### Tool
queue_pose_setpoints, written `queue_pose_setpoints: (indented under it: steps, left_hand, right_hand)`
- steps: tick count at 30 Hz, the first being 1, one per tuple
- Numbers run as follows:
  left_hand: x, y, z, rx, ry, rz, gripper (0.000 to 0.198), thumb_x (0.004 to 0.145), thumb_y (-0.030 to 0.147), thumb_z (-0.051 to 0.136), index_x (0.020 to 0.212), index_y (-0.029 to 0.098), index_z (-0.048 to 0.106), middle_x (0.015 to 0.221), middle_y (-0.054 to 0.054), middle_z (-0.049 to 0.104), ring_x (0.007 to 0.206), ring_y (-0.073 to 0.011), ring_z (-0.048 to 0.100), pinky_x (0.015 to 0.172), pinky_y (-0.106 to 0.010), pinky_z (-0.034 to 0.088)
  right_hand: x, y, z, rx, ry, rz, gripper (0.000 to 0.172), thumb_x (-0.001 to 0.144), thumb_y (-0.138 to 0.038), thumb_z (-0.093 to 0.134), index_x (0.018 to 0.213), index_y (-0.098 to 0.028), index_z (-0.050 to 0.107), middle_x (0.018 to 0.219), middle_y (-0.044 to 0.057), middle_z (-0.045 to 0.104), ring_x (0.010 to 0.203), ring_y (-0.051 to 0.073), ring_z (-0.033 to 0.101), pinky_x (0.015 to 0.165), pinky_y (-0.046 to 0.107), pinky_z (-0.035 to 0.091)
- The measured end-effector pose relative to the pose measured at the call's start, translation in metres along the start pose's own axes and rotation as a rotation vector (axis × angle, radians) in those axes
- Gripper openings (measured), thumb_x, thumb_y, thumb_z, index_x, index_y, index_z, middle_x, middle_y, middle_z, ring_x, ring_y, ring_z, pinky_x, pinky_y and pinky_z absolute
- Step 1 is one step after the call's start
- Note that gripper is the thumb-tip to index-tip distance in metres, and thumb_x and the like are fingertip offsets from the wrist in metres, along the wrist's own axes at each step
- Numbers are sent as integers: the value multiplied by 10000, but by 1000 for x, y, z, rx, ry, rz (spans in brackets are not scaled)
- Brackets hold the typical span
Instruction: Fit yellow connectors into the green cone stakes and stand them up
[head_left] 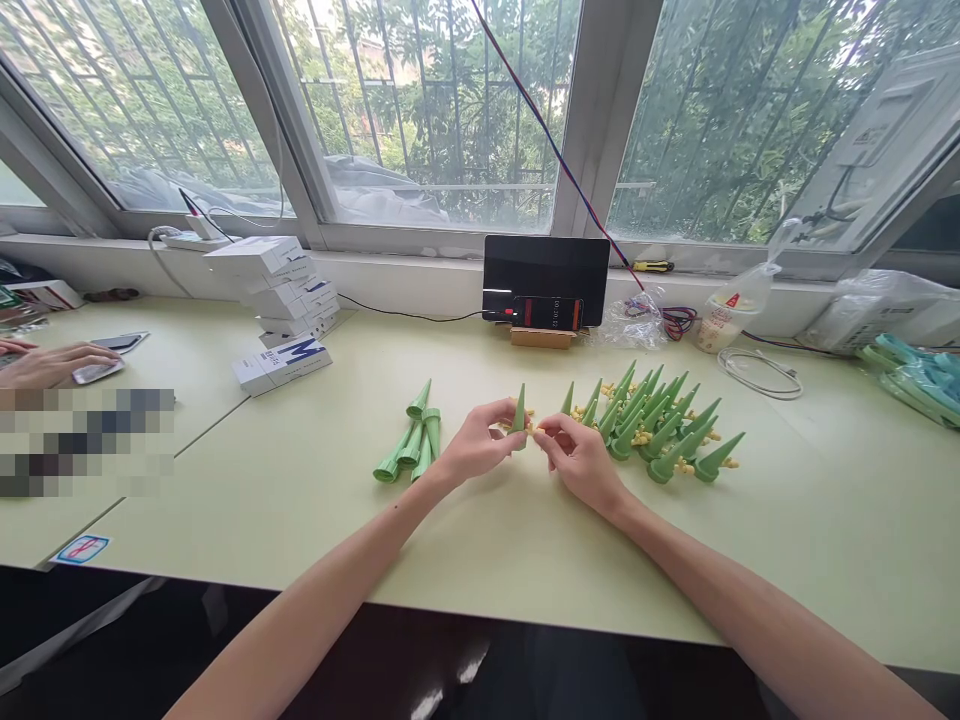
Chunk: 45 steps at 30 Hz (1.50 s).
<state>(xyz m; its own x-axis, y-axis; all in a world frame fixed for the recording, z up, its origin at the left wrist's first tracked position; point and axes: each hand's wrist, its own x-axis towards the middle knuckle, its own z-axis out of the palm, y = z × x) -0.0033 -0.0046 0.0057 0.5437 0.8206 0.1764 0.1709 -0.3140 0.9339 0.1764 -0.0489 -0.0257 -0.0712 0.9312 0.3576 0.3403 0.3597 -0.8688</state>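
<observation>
My left hand (478,442) is closed around a green plastic plant-watering spike (520,408), its point upward. Beside it, my right hand (583,462) pinches a small yellow valve-like piece (535,430) at the spike's lower side; whether the two are joined I cannot tell. To the left lies a small heap of green spikes (411,442) with no yellow parts showing. Just right of my right hand stand many green spikes (664,425), points up, with yellow pieces (682,466) sticking out near their bases.
A phone showing a timer (547,313) leans against a black screen (546,262) at the back. White boxes (281,367) are stacked at the left back. Another person's hand (49,365) rests at far left. A bagged cup (724,318) and coiled white cable (759,374) lie right.
</observation>
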Motion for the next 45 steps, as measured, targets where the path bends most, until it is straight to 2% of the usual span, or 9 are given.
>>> queue_pose_setpoints:
  steps: [13,20,28,32,37,40,45]
  left_hand:
    - [1,0,0,-15,-6,5,180,812,302,625,928,170,661,981,-77,648,888,-194,612,633,-266,535]
    - [0,4,1,-12,-11,3,195,802,323,635,918,169,665,970,-77,642,864,-191,612,623,-266,535]
    - [0,-1,1,-7,-28,19,157,816,278,605,921,179,666,978,-68,647,894,-188,617,624,-246,522]
    - [0,0,1,-11,-28,13,156,817,278,607,921,178,666,989,-68,643,891,-186,612,622,-249,523]
    - [0,2,0,-10,-5,-16,170,812,293,622,925,172,663,994,-74,646,877,-188,612,618,-258,529]
    - [0,1,0,-16,0,-14,185,813,302,628,943,175,659,1014,-77,655,889,-193,616,617,-256,533]
    - [0,0,0,-17,1,-9,176,817,303,627,936,177,655,989,-63,655,879,-184,613,617,-250,529]
  right_hand:
    - [0,-1,-1,-6,-26,2,278,942,-448,510,860,-198,599,682,-4,568,529,132,513,537,268,434]
    - [0,-2,-1,-103,-17,10,360,953,-485,468,773,-196,585,532,-33,500,496,137,481,529,268,402]
    - [1,3,0,-115,-19,30,436,966,-506,423,687,-195,548,463,-46,429,459,130,441,508,264,377]
    - [0,0,0,-89,-16,22,388,967,-489,436,747,-197,566,509,-41,456,476,130,448,512,261,388]
    - [-1,-1,1,6,-16,-9,269,950,-451,494,906,-200,578,723,3,582,531,126,507,520,259,426]
    - [-1,1,1,28,-23,-18,232,934,-431,528,957,-202,557,818,25,607,555,128,527,518,261,437]
    - [-1,1,1,16,-43,-19,218,941,-413,522,932,-198,558,780,13,591,547,124,519,532,262,435]
